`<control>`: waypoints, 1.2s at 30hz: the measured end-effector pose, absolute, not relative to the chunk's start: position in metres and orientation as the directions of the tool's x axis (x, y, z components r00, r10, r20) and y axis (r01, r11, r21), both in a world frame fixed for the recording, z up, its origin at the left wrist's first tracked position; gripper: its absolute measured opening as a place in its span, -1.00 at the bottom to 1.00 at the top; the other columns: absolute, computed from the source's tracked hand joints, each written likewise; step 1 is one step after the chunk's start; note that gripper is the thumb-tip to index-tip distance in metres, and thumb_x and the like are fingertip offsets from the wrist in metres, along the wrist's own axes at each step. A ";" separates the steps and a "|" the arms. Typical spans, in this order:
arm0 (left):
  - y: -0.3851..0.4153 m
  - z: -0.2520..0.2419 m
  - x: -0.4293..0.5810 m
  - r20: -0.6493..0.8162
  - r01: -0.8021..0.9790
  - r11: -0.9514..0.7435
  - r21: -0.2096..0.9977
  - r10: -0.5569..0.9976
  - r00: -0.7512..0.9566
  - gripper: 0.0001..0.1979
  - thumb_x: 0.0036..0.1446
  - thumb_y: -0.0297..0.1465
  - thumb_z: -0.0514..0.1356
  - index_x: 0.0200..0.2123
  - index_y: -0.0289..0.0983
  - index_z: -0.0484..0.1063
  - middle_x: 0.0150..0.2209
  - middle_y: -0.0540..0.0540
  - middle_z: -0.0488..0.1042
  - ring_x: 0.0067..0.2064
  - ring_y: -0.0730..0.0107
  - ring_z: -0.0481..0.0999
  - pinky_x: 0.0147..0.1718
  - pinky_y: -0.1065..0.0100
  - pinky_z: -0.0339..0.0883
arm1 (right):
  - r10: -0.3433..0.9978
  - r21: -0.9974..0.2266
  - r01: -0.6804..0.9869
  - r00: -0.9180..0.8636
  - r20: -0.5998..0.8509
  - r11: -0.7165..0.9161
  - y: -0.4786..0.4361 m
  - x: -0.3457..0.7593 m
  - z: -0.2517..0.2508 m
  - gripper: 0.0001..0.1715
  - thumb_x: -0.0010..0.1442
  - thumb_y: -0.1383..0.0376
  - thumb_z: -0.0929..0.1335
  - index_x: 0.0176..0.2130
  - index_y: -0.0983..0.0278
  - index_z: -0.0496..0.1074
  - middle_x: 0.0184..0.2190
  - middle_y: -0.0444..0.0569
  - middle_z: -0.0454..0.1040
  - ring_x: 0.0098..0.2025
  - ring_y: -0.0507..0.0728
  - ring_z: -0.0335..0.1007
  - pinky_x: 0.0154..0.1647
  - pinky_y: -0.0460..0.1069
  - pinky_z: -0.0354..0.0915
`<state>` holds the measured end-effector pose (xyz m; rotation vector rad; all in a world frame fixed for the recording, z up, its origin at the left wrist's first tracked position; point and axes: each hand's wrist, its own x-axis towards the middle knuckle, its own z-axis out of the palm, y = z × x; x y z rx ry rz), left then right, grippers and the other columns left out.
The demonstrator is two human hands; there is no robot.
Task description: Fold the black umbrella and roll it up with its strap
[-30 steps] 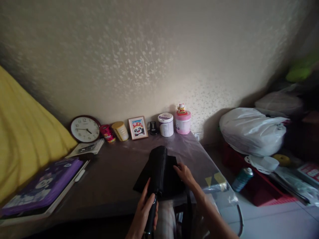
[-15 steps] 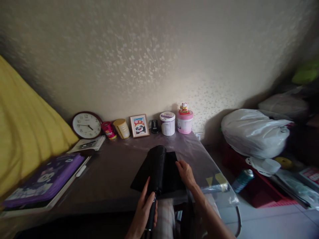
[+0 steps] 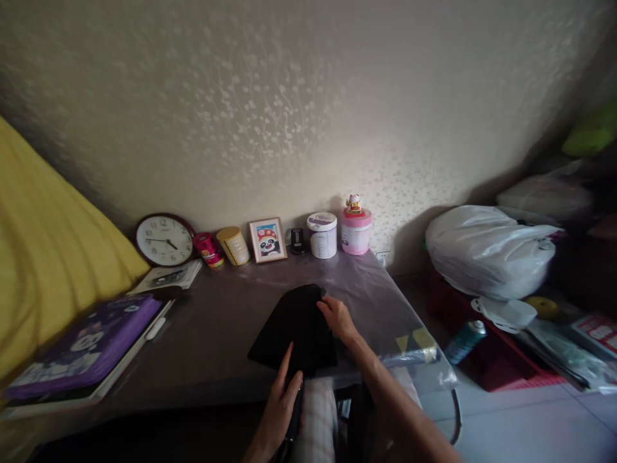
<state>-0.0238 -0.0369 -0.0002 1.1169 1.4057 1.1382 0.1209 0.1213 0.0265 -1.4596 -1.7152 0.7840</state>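
Observation:
A black folding umbrella (image 3: 294, 328) lies on the dark table (image 3: 216, 328), its cloth spread flat near the front edge. My left hand (image 3: 281, 405) is closed around the umbrella's black handle, which sticks out over the table's front edge. My right hand (image 3: 337, 318) rests on the right upper side of the black cloth, fingers bent and pressing a fold of it over toward the middle.
Along the wall stand a round clock (image 3: 164, 240), a red tin (image 3: 208, 249), a gold tin (image 3: 234, 245), a framed panda picture (image 3: 268, 240), a white tub (image 3: 322, 235) and a pink tub (image 3: 355, 231). Purple book (image 3: 81, 344) at left. Filled white bag (image 3: 486, 251) and red crate at right.
My right hand has moved left and up, folding the right flap of the black cloth over the umbrella's body. The left hand keeps its hold on the handle.

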 end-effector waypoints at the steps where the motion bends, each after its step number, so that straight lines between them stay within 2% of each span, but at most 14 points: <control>1: -0.036 -0.003 -0.025 -0.113 0.098 0.122 0.988 0.990 -0.089 -0.40 0.17 -0.14 0.03 0.24 -0.12 -0.02 0.31 0.00 -0.05 0.31 0.32 -0.11 0.26 0.24 -0.20 | 0.987 -0.826 0.540 -0.083 0.136 0.159 0.122 0.118 0.027 -0.74 0.12 0.25 0.26 -0.34 0.30 0.51 -0.45 -0.05 0.52 -0.37 0.09 0.41 -0.38 -0.10 0.18; 3: -0.034 -0.008 -0.025 -0.101 0.127 0.108 0.986 0.993 -0.057 -0.40 0.19 -0.14 -0.01 0.26 -0.14 -0.08 0.32 0.02 -0.13 0.32 0.34 -0.19 0.27 0.22 -0.27 | 0.989 -0.822 0.550 -0.088 0.116 0.145 0.123 0.114 0.027 -0.76 0.12 0.26 0.27 -0.32 0.30 0.50 -0.47 -0.06 0.52 -0.38 0.09 0.41 -0.40 -0.11 0.17; 10: -0.035 -0.010 -0.024 -0.095 0.168 0.098 0.981 0.995 -0.030 -0.40 0.21 -0.16 -0.05 0.27 -0.16 -0.13 0.32 0.01 -0.14 0.32 0.33 -0.18 0.26 0.22 -0.22 | 0.992 -0.809 0.575 -0.101 0.077 0.121 0.124 0.106 0.029 -0.75 0.13 0.29 0.28 -0.24 0.35 0.49 -0.41 0.01 0.55 -0.36 0.10 0.44 -0.37 -0.11 0.19; 19: -0.034 -0.010 -0.022 -0.083 0.221 0.083 0.972 0.997 -0.008 -0.36 0.22 -0.17 -0.07 0.29 -0.24 -0.21 0.32 -0.08 -0.14 0.32 0.31 -0.15 0.26 0.20 -0.22 | 0.989 -0.797 0.587 -0.103 0.105 0.145 0.122 0.109 0.032 -0.74 0.16 0.28 0.26 -0.24 0.35 0.48 -0.33 0.03 0.55 -0.30 0.12 0.46 -0.34 -0.09 0.22; 22: -0.034 -0.010 -0.021 -0.082 0.219 0.088 0.972 0.996 -0.036 -0.34 0.20 -0.14 -0.04 0.28 -0.21 -0.19 0.27 -0.11 0.06 0.29 0.23 -0.01 0.23 0.16 -0.09 | 0.988 -0.788 0.595 -0.105 0.115 0.155 0.122 0.109 0.032 -0.73 0.16 0.28 0.26 -0.24 0.35 0.48 -0.33 0.04 0.55 -0.28 0.13 0.46 -0.33 -0.09 0.22; 25: -0.035 -0.007 -0.019 -0.108 0.213 0.114 0.970 0.993 -0.037 -0.31 0.18 -0.11 -0.03 0.29 -0.20 -0.19 0.11 -0.13 0.35 0.20 0.17 0.20 0.15 0.15 0.09 | 0.987 -0.781 0.604 -0.108 0.115 0.157 0.122 0.108 0.032 -0.71 0.15 0.27 0.26 -0.20 0.35 0.47 -0.34 0.04 0.55 -0.28 0.13 0.47 -0.34 -0.09 0.23; 27: -0.035 -0.005 -0.018 -0.122 0.209 0.125 0.970 0.992 -0.028 -0.29 0.17 -0.09 -0.02 0.29 -0.21 -0.22 0.00 -0.15 0.46 0.11 0.15 0.34 0.09 0.15 0.19 | 0.987 -0.776 0.611 -0.111 0.114 0.158 0.124 0.107 0.031 -0.69 0.15 0.26 0.26 -0.18 0.36 0.46 -0.32 0.06 0.56 -0.26 0.15 0.48 -0.32 -0.08 0.24; 31: -0.034 -0.004 -0.017 -0.133 0.216 0.132 0.967 0.991 -0.010 -0.26 0.17 -0.10 -0.02 0.29 -0.25 -0.26 -0.12 -0.18 0.54 -0.02 0.15 0.47 0.01 0.14 0.27 | 0.986 -0.763 0.624 -0.119 0.117 0.166 0.126 0.104 0.029 -0.67 0.14 0.26 0.26 -0.13 0.35 0.44 -0.27 0.08 0.55 -0.17 0.17 0.47 -0.26 -0.07 0.26; 36: -0.033 -0.005 -0.017 -0.124 0.240 0.124 0.963 0.992 -0.013 -0.26 0.18 -0.13 -0.02 0.29 -0.31 -0.28 -0.12 -0.20 0.54 0.02 0.17 0.44 0.04 0.16 0.22 | 0.984 -0.748 0.640 -0.138 0.111 0.174 0.130 0.098 0.025 -0.65 0.13 0.29 0.28 -0.08 0.32 0.41 -0.37 0.03 0.56 -0.24 0.15 0.49 -0.28 -0.08 0.27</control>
